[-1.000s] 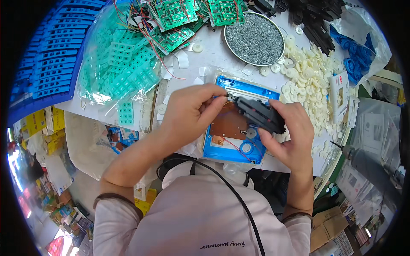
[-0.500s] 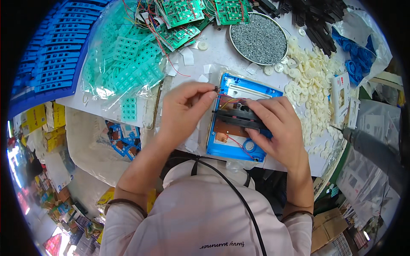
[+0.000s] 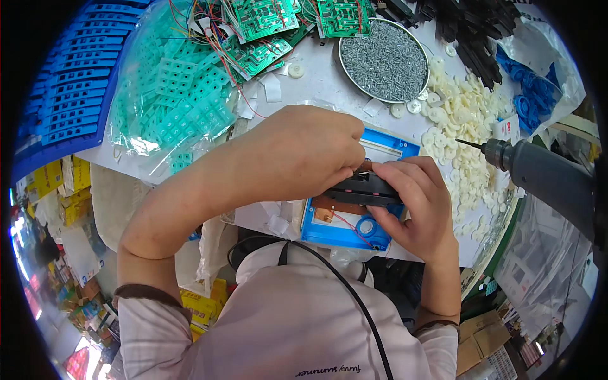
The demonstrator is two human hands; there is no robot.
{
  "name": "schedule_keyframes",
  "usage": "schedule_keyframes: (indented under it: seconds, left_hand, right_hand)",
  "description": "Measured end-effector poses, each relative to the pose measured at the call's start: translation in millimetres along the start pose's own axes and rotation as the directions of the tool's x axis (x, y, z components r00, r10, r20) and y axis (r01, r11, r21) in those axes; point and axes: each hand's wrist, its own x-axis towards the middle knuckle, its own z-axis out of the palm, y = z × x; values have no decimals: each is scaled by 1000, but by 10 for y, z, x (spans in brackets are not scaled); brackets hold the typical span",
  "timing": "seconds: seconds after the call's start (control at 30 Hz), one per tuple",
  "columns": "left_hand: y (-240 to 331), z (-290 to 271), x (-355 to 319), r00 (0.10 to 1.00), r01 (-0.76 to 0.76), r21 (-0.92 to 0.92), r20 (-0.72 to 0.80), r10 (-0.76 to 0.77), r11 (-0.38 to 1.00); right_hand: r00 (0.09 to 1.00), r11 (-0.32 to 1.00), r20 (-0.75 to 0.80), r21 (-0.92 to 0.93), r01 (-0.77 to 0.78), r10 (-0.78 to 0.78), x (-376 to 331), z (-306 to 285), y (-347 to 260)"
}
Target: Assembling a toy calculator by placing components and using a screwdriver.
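My right hand (image 3: 418, 206) grips a long black plastic part (image 3: 364, 191) from its right end, thumb below and fingers above. The part is held over an open blue plastic casing (image 3: 337, 236) on the table. My left hand (image 3: 313, 152) reaches across the casing's left side, its fingers closed in a pinch against the black part's upper edge. Whatever lies in that pinch is hidden by the hand. Inside the casing show a brown board (image 3: 339, 205), a thin red wire and a round blue ring (image 3: 366, 226).
A grey electric screwdriver (image 3: 538, 171) hangs at the right. Behind the casing stand a round dish of small screws (image 3: 383, 60), green circuit boards (image 3: 263, 19) and a bag of teal keypads (image 3: 177, 95). Cream discs (image 3: 465, 126) are heaped right, black parts (image 3: 475, 38) beyond; blue frames (image 3: 88, 69) fill the far left.
My left hand has swung right, from beside the casing to above the black part, where its pinch had shown a small dark piece. At the right the screwdriver has shifted up and inward.
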Motion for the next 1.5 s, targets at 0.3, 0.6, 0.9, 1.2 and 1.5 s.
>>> schedule_keyframes:
  seconds: [0.3,0.6,0.9,1.2,1.5]
  left_hand:
    - [-34,-46,62,993,-60,54,107,54,997]
    - [-120,-67,55,993,-33,-71,109,40,997]
    - [-119,-19,31,996,59,-82,78,-53,995]
    - [-173,-22,20,993,-1,-114,119,15,993]
    - [60,-147,57,979,28,3,203,-28,1000]
  right_hand:
    - [998,999,47,19,38,-39,56,-29,41]
    - [997,1000,74,17,20,-21,104,-52,2]
    - [998,1000,64,-4,8,-8,99,-37,-13]
    - [997,999,75,29,14,-16,93,12,-44]
    - [990,999,143,46,-12,6,122,62,-87]
